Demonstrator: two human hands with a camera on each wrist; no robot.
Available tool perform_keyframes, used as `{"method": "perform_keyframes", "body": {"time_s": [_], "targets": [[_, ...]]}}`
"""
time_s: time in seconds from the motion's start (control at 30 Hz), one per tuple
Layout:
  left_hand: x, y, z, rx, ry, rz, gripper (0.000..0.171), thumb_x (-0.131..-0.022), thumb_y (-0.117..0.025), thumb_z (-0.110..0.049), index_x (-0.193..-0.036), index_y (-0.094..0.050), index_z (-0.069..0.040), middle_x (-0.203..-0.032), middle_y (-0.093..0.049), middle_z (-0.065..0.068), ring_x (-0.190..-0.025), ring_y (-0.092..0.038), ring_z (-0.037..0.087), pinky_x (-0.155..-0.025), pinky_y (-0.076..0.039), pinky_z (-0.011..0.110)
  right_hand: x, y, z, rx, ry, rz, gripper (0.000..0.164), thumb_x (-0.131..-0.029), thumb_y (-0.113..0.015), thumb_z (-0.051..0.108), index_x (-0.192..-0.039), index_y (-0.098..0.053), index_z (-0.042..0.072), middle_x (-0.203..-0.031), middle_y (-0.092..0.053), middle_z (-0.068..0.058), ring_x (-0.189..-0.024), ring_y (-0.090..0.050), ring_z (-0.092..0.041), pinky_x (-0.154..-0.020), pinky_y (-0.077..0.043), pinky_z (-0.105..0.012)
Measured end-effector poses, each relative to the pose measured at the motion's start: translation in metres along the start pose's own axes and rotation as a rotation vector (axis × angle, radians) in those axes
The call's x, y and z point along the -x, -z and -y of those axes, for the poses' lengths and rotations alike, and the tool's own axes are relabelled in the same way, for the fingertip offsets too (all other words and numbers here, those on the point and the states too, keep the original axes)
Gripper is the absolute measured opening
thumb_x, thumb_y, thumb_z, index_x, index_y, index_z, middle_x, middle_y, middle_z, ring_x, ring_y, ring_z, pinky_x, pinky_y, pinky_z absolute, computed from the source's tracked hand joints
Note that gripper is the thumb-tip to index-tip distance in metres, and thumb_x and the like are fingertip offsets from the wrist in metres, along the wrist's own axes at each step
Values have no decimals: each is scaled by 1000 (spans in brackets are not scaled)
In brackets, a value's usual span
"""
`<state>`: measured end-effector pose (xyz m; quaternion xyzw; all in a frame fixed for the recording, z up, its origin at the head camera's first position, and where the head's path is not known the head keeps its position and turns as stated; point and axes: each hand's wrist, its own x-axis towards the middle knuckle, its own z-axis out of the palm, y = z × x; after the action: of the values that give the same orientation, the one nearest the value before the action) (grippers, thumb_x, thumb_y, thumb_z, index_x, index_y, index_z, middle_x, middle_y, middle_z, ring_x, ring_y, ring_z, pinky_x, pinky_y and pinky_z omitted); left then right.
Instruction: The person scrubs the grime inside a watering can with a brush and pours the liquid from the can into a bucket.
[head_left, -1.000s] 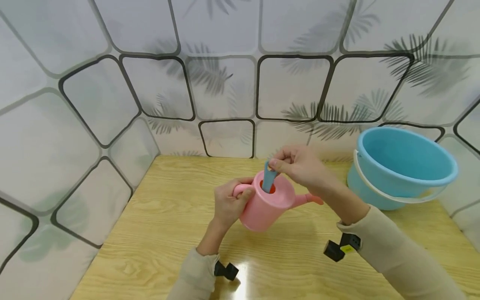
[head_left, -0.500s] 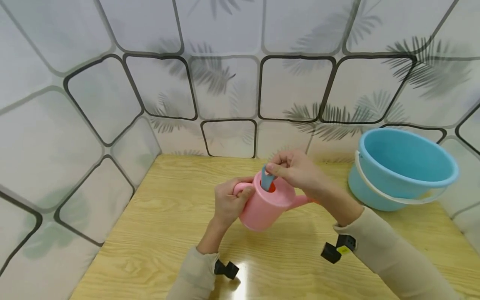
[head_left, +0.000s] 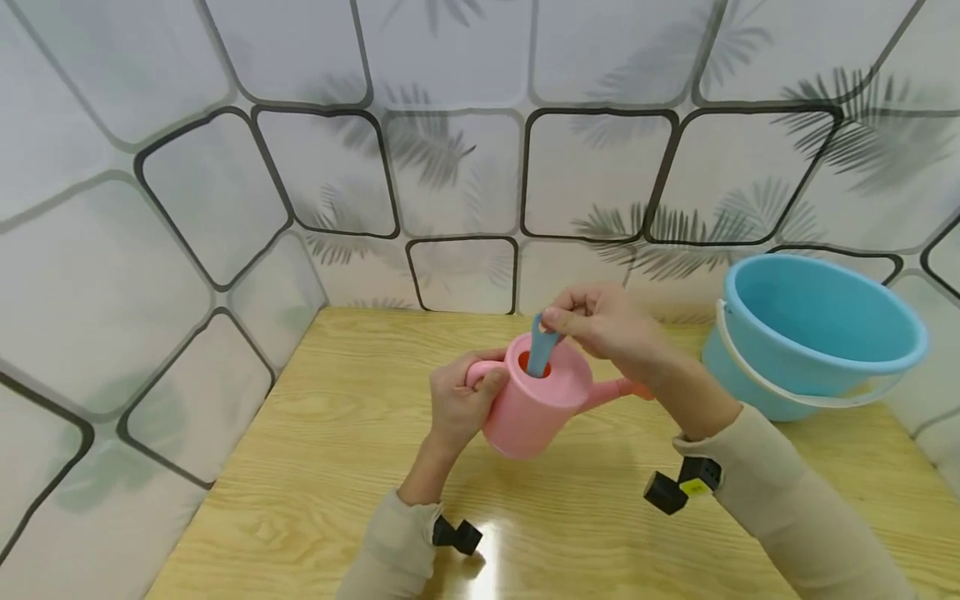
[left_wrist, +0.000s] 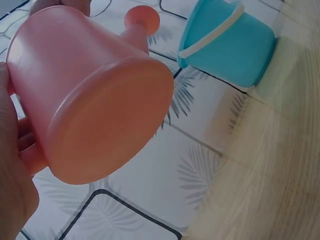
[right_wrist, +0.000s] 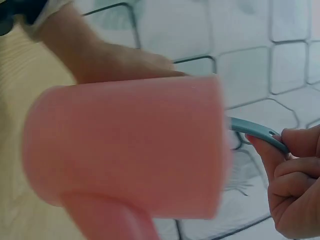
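Observation:
My left hand (head_left: 463, 400) grips the handle of a pink watering can (head_left: 528, 417), held tilted above the table with its spout toward the right. Between thumb and fingers, my right hand (head_left: 596, 325) pinches the end of a blue handle (head_left: 542, 346) that goes down into the can's round top opening. Whatever the handle's lower end carries is hidden inside the can. In the right wrist view the blue handle (right_wrist: 255, 131) looks slim and curved, with a small hole near its end. The can's base (left_wrist: 115, 120) faces the left wrist camera.
A light blue bucket (head_left: 795, 375) with a white carrying handle (head_left: 772, 387) stands at the back right of the wooden table (head_left: 337, 467). Patterned walls (head_left: 457, 192) close off the back and the left side.
The right hand and the blue handle dipped a little deeper into the can, then rose again, showing more of the handle. The left hand keeps its grip on the can.

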<state>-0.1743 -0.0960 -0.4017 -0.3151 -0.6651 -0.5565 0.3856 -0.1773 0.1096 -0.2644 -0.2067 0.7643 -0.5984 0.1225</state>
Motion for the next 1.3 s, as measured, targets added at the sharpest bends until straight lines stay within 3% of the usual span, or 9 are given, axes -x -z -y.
{"method": "perform_keyframes", "body": {"time_s": [0.1,0.3,0.5,0.7,0.9,1.0,1.07,1.23,1.3], "targets": [[-1,0,-1,3,-8,-10,52,-94,-64,-44,-93,-74,6,-83,-74,18,-61,-68,19,-54,-52,21,-2,5,3,-64,40,-37,17,-99,-60,8,-85,-67,2,-54,-51,4,-40,-24,-9,-39,-20,-25],[0,-3,1,27,-34,30,52,-94,-63,-44,-93,-74,6,-82,-74,18,-60,-68,20,-53,-53,22,0,0,-2,-66,-59,19,18,-100,-60,12,-85,-67,4,-66,-62,3,-45,-30,-8,-43,-26,-22],[0,-1,-1,7,-40,17,53,-94,-62,-46,-91,-74,6,-81,-74,17,-57,-65,18,-51,-50,20,1,5,3,-196,10,-46,22,-100,-57,7,-83,-71,10,-67,-66,4,-40,-26,-8,-40,-17,-25],[1,-4,1,36,-55,63,50,-94,-63,-42,-93,-74,7,-83,-74,18,-58,-65,17,-52,-51,20,-1,0,-3,-113,-105,-38,21,-100,-59,11,-82,-68,9,-69,-67,3,-42,-27,-9,-42,-24,-22],[2,-3,1,-7,-29,21,52,-94,-62,-45,-94,-74,6,-80,-74,17,-56,-64,17,-51,-50,20,1,2,-2,-113,-100,-111,20,-101,-58,13,-84,-68,8,-69,-66,3,-42,-27,-8,-42,-23,-22],[2,-2,1,-9,-26,12,52,-94,-63,-45,-94,-74,6,-81,-74,17,-58,-65,19,-51,-52,22,1,-5,-8,-111,-152,-77,19,-100,-60,14,-87,-68,5,-71,-67,3,-50,-43,-8,-47,-36,-20],[2,-3,3,-13,-14,18,51,-94,-63,-44,-94,-74,5,-81,-74,16,-59,-67,19,-53,-53,22,3,-8,-11,-111,-177,-59,18,-100,-59,14,-87,-67,5,-72,-68,3,-52,-44,-7,-49,-36,-21],[2,-3,3,-38,-3,-1,53,-94,-63,-46,-93,-74,5,-82,-74,16,-60,-67,20,-55,-55,22,9,1,-9,-189,-122,-90,24,-102,-56,13,-82,-69,12,-74,-69,3,-43,-27,-8,-43,-22,-23],[1,-2,2,-47,-9,-11,54,-94,-63,-47,-93,-74,6,-81,-74,16,-59,-66,20,-54,-54,23,11,5,-7,-222,-112,-100,26,-102,-55,14,-81,-70,14,-76,-70,2,-42,-27,-8,-42,-21,-24]]}}
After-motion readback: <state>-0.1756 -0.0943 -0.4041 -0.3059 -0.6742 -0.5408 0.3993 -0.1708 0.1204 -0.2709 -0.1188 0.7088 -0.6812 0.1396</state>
